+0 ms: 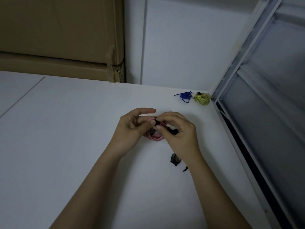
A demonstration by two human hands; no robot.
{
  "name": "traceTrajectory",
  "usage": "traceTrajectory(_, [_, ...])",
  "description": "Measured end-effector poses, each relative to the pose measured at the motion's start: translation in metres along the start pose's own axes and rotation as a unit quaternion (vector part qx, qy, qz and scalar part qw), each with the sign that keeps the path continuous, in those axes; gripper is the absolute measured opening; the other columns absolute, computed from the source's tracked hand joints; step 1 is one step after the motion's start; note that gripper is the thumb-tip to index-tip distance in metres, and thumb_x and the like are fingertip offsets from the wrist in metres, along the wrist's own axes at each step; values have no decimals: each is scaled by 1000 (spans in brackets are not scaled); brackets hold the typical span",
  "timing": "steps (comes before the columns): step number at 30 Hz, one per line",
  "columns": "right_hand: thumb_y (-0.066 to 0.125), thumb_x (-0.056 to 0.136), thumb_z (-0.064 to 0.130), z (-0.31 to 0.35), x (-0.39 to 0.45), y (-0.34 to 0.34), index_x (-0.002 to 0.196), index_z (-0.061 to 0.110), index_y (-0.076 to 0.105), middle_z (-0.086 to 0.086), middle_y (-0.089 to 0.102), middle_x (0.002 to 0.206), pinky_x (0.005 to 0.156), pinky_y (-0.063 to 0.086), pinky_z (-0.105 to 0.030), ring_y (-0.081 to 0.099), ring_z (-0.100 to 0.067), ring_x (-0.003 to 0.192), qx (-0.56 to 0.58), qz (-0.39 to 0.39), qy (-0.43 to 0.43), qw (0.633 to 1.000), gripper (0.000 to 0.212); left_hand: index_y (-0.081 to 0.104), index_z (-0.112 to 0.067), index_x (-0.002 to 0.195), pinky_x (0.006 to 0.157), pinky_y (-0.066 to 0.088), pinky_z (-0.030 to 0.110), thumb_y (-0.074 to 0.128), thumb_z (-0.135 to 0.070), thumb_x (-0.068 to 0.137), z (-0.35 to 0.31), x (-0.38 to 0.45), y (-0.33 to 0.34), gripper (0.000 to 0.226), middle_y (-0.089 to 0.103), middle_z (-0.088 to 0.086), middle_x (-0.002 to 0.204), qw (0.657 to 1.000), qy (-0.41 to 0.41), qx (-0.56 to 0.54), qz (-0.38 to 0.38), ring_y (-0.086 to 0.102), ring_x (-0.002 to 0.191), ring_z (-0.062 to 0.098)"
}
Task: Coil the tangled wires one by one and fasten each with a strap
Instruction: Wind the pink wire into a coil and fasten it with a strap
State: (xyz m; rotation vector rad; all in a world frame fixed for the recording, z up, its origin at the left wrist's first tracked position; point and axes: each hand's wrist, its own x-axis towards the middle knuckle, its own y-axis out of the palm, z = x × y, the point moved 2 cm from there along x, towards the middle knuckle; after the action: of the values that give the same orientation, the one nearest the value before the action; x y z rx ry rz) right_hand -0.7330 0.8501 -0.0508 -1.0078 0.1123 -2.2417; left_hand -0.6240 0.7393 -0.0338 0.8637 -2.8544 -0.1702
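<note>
- White table [66, 129]: flat matte surface filling the lower part of the view; a thin dark seam crosses its left portion diagonally.
- Cardboard boxes [57, 38]: brown, stacked behind the table's far left edge, with tape at the right corner.
- White wall [189, 47]: plain panel behind the table's far edge, with a vertical white strip [143, 40] beside the boxes.
- White metal frame [244, 63]: runs diagonally along the right side, enclosing grey frosted panels [272, 104].
- Lighting: dim and even, with a cool cast.
</note>
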Motion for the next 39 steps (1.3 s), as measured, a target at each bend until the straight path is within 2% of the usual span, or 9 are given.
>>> traceTrajectory(2, [69,80,-3,0,-2,0,101,15,67,1,68,100,86,53,-32,66,-15,95,25,2,32,999,27,64,-8,111,76,54,23,60,4,88,0,0,0,26,75,9,90,1000,1,0,-3,71,87,21])
traceTrajectory(7, [74,79,2,0,0,-2,103,9,72,-3,68,104,86,52,-28,64,-14,98,-76,27,-64,995,25,64,-10,111,76,55,23,60,3,88,1,0,1,26,75,8,89,1000,1,4,-13,72,86,21])
traceTrajectory(12, [64,86,9,-3,1,-3,95,4,73,-5,67,104,86,49,-22,64,-11,99,-4,11,-21,1000,13,63,-13,113,78,55,21,60,3,89,0,0,2,29,76,5,88,1000,5,10,-4,72,88,18])
traceTrajectory(15, [64,86,13,-7,2,-3,93,7,71,0,66,103,86,53,-30,65,-13,98,5,25,3,1000,12,62,-17,114,81,55,23,59,2,90,1,-1,4,31,76,6,89,1000,6,27,16,72,90,20])
traceTrajectory(22, [65,86,18,-4,2,-8,118,16,64,8,63,104,86,52,-21,63,-6,98,-68,64,1,996,31,58,-16,121,79,53,21,58,3,90,4,0,2,36,75,5,92,999,0,31,33,72,91,19])
traceTrajectory(25, [61,86,27,-4,4,-10,109,11,68,1,65,99,82,50,-18,61,-12,93,-138,55,-46,988,29,57,-17,120,78,53,20,58,5,90,3,0,3,38,76,4,92,999,5,27,30,72,90,17])
traceTrajectory(30, [60,87,21,-5,1,-4,103,5,72,-7,66,94,76,49,-25,57,-17,90,-263,40,-123,956,26,57,-17,119,77,53,19,59,3,90,2,1,4,36,76,2,89,999,22,28,15,72,89,15])
traceTrajectory(34, [62,84,18,-3,-1,-2,97,9,74,-2,68,89,66,50,-24,59,-15,85,-291,-13,-123,949,19,57,-16,121,77,53,18,59,1,90,3,1,3,35,76,3,90,999,22,24,14,72,90,16])
traceTrajectory(39, [58,80,24,-4,4,-4,94,8,72,-2,67,87,71,49,-25,59,-17,83,-240,38,-58,968,26,67,-17,108,79,53,20,62,-5,90,10,3,1,23,75,-7,96,990,53,125,22,70,93,9])
